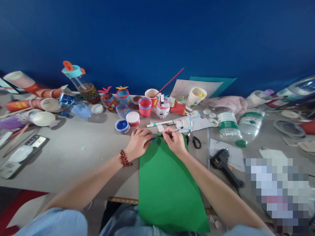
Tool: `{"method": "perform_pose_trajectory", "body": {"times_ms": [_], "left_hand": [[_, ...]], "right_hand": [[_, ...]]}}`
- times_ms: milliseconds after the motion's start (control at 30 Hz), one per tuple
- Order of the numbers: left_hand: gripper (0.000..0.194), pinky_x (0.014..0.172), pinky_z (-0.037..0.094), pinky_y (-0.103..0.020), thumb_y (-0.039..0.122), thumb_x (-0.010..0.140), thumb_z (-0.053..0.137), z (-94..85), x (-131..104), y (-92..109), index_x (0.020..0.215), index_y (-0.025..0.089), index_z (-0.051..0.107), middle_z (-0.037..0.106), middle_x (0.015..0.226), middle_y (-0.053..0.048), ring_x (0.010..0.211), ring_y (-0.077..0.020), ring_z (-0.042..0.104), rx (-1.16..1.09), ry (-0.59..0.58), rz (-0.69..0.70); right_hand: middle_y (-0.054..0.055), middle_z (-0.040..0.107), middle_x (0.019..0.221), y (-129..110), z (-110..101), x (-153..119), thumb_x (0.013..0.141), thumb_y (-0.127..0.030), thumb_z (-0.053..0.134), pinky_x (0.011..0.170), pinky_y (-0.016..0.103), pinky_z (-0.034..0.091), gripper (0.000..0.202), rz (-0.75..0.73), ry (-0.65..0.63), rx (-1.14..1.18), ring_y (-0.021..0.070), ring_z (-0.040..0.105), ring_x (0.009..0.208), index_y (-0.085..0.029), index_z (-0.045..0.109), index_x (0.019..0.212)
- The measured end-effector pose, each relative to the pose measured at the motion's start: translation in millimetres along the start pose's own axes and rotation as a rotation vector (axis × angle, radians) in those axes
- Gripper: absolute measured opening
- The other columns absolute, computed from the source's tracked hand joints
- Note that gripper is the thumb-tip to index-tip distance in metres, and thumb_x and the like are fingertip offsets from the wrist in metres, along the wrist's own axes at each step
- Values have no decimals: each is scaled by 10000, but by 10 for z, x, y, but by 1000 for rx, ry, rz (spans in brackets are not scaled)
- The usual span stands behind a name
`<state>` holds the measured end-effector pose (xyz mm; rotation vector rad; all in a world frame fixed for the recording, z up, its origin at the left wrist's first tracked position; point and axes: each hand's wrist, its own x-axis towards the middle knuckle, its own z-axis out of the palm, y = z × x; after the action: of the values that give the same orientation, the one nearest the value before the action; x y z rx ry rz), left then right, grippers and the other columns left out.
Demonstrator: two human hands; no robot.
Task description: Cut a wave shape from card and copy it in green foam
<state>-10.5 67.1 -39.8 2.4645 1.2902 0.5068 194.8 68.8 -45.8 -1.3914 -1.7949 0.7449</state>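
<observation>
A large green sheet [167, 183] lies on the table and hangs over its front edge towards my lap. At its far edge my right hand [175, 141] is closed around a thin, dark pen [176, 130], whose tip points left. My left hand [140, 142], with a red bead bracelet [125, 158] on the wrist, is at the sheet's far left corner. Its fingers are pinched at a small bluish bit that I cannot make out. Black-handled scissors [196, 142] rest just right of my right hand.
Paint jars, one of blue paint [122, 126], and decorated cups stand beyond my hands. To the right are a black glue gun [226, 165] and cut plastic bottles [228, 124]. Paper cups [49, 105] and a tray-like palette [24, 155] lie at left. A blue wall [157, 39] rises behind.
</observation>
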Motion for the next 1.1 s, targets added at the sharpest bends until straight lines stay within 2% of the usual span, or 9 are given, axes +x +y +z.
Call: {"method": "perform_pose_trajectory", "body": {"times_ms": [233,400,567,667,767,900,1100], "left_hand": [[288,1037,243,-482,238,869,511,-16,3,10,1118,309,638,630,1132,-23,1089,-231,488,-21,-6,-9],[292,1034,247,-478,240,869,512,-12,-1,3,1124,307,637,629,1131,-25,1083,-228,484,-28,-2,-8],[288,1025,257,-478,243,869,509,-6,-2,-3,1121,297,638,632,1133,-27,1078,-229,485,-24,1,-1],[290,1018,263,-479,244,866,510,-8,-5,-3,1122,295,638,632,1129,-32,1077,-232,485,-23,4,-1],[291,1017,264,-472,239,861,510,-8,-13,-2,1119,287,636,631,1136,-31,1079,-230,486,-20,9,1],[285,1021,256,-476,237,861,502,0,-26,-9,1111,270,636,631,1153,-33,1075,-230,488,-24,26,5],[305,1040,237,-474,225,835,524,35,-40,-34,1123,261,620,635,1155,-26,1092,-226,481,-45,56,-1]], "right_hand": [[-33,527,543,17,-13,-44,829,-226,492,485,209,352,136,33,85,10,106,484,464,-194,536,703],[-30,551,588,22,12,-55,847,-222,483,480,202,369,103,27,73,126,107,508,487,-196,543,768],[25,644,774,13,39,-38,906,-293,463,642,260,477,166,-59,20,189,164,618,684,-211,580,991],[40,674,825,19,39,-45,925,-306,451,738,296,491,207,-102,-12,158,183,634,763,-226,589,1056],[44,690,864,15,35,-62,931,-294,446,792,303,482,200,-145,-28,128,188,641,823,-233,598,1046],[43,701,884,-34,18,-76,927,-248,440,779,282,469,181,-237,-71,52,186,644,848,-236,597,1018],[65,680,834,-137,8,-67,919,-221,423,712,253,452,192,-322,-121,-146,171,633,769,-213,614,895]]}}
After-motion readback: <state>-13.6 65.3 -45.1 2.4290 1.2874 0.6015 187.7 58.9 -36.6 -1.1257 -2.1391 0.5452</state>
